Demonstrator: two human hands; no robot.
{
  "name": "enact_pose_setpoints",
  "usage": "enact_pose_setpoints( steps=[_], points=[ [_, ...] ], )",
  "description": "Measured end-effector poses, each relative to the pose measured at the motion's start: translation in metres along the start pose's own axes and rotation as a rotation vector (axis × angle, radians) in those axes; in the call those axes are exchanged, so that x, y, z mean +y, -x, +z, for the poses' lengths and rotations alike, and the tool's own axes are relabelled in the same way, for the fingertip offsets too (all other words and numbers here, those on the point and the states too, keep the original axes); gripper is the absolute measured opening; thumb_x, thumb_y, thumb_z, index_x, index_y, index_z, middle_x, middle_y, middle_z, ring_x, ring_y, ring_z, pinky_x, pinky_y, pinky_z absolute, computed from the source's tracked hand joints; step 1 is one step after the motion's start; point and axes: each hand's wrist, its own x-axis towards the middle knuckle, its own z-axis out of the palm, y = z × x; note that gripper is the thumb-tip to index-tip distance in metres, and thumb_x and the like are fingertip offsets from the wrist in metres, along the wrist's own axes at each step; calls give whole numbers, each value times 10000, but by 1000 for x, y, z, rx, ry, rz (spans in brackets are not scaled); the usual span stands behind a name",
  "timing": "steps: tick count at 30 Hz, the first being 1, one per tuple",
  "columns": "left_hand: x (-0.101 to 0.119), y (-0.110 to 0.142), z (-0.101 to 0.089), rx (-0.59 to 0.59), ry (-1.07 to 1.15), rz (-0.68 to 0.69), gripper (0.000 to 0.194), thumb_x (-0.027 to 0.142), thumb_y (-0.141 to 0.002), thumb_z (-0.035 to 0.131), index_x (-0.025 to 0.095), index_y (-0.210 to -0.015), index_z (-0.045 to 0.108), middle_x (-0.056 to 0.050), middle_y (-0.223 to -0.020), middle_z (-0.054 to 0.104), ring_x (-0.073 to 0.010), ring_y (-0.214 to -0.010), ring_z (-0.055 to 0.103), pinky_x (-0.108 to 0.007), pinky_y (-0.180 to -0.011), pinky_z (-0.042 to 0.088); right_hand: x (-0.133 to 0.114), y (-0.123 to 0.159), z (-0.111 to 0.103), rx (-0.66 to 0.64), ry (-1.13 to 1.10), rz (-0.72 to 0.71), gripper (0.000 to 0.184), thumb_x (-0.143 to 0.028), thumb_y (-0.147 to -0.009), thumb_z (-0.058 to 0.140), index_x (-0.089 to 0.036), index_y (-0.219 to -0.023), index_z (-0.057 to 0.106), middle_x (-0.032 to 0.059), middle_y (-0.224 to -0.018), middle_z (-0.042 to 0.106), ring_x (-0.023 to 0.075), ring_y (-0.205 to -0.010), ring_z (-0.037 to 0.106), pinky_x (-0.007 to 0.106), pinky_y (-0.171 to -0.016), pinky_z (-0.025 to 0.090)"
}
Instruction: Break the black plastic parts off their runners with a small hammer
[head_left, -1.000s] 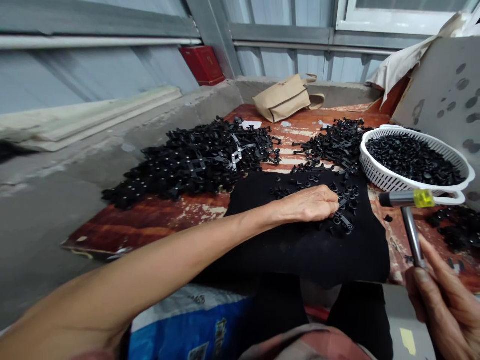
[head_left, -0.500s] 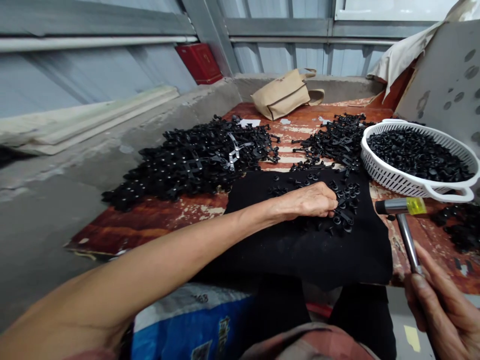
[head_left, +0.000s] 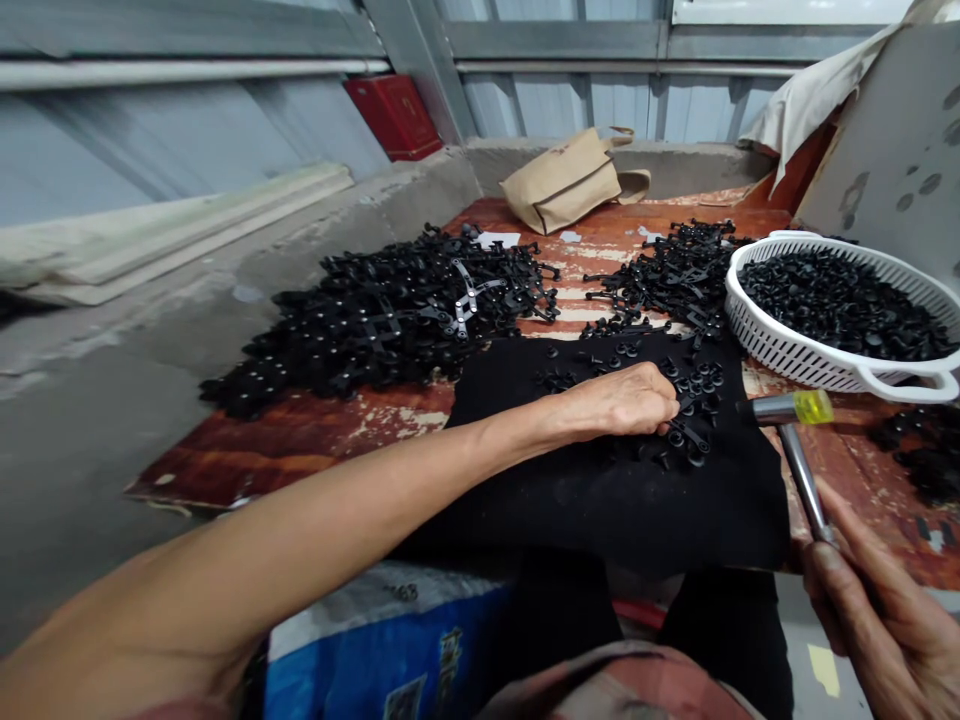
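My left hand [head_left: 637, 400] reaches across the black mat [head_left: 570, 510] with its fingers closed, holding one end of a black link piece [head_left: 690, 437]. The other end of that piece shows just beyond the fingertips. Small black round-headed pegs [head_left: 697, 375] lie scattered around that hand. My right hand [head_left: 874, 600] is wrapped round the metal handle of a two-faced hammer [head_left: 802, 470], with one yellow and one black face. The hammer's head is held up over the mat's right edge, just to the right of my left hand.
A large heap of black linked parts [head_left: 352, 320] lies at the left, a smaller heap of black links [head_left: 675, 275] at the back right. Beside it stands a white basket [head_left: 810, 355] of small black pieces. Behind sit a beige bag [head_left: 559, 185] and a red box [head_left: 394, 118].
The hammer in my right hand has shifted a little left, nearer the mat. My left hand has stayed almost in place, fingers still closed. The view has tilted slightly.
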Motion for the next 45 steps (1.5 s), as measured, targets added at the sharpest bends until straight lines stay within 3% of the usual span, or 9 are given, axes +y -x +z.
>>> enact_pose_setpoints(
  steps=[8, 12, 21, 27, 33, 38, 40, 42, 45],
  points=[
    [3, -3, 4, 8, 209, -116, 221, 127, -701, 494, 113, -482, 516, 29, -409, 465, -31, -353, 345, -138, -334, 233, -18, -38, -2, -68, 92, -196, 548, -269, -924, 478, -265, -1455, 346, 37, -1398, 498, 253, -1257, 473, 412, -1052, 384],
    [5, -2, 3, -1, 204, -260, 229, 141, -732, 486, 118, -508, 530, 48, -374, 444, -22, -307, 298, -124, -302, 205, -25, -47, -5, -115, 129, -281, 565, -139, -927, 440, -268, -1464, 318, 4, -1460, 417, 189, -1302, 415, 331, -1107, 292],
    [11, -2, 2, 0, 104, -341, 226, 134, -723, 496, 124, -498, 512, 34, -383, 435, -37, -320, 320, -149, -323, 185, -20, -51, -4, -194, 211, -271, 561, -129, -929, 414, -297, -1457, 328, 34, -1385, 513, 216, -1219, 517, 392, -1055, 371],
    [13, -4, 0, -21, 38, -377, 201, 146, -702, 481, 129, -504, 505, 29, -398, 431, -54, -341, 343, -173, -349, 188, -39, -49, -10, 45, 146, -287, 579, -132, -922, 457, -301, -1459, 323, -34, -1466, 401, 193, -1300, 420, 345, -1121, 264],
    [16, -4, -1, -22, -13, -428, 181, 150, -705, 478, 138, -524, 490, 33, -413, 434, -47, -331, 298, -197, -373, 172, -26, -57, -7, -249, 232, -277, 574, -122, -927, 405, -282, -1468, 302, 55, -1392, 501, 244, -1216, 518, 436, -1022, 408],
    [18, -3, -3, -52, 25, -415, 200, 142, -714, 465, 138, -516, 494, 37, -388, 409, -51, -329, 287, -207, -381, 163, -29, -55, -10, 15, 189, -264, 589, -138, -924, 444, -288, -1473, 292, 13, -1485, 373, 238, -1313, 398, 421, -1100, 300],
    [19, -2, -3, -45, 39, -415, 224, 132, -715, 459, 137, -492, 465, 33, -395, 417, -46, -331, 287, -205, -382, 165, -27, -54, -10, -210, 280, -297, 575, -140, -930, 412, -304, -1469, 297, 33, -1424, 462, 245, -1239, 492, 445, -1046, 373],
    [18, -3, -3, -46, 54, -406, 230, 125, -712, 461, 133, -482, 460, 27, -414, 438, -43, -339, 308, -200, -382, 172, -26, -54, -11, -260, 273, -304, 561, -141, -932, 407, -303, -1461, 315, 31, -1378, 518, 223, -1177, 555, 387, -991, 450],
    [14, -3, -3, -61, 54, -384, 211, 145, -714, 471, 130, -507, 503, 26, -413, 442, -50, -344, 333, -194, -377, 181, -27, -54, -12, -69, 208, -306, 583, -138, -922, 438, -268, -1472, 298, 39, -1464, 407, 242, -1287, 434, 412, -1066, 356]
  ],
)
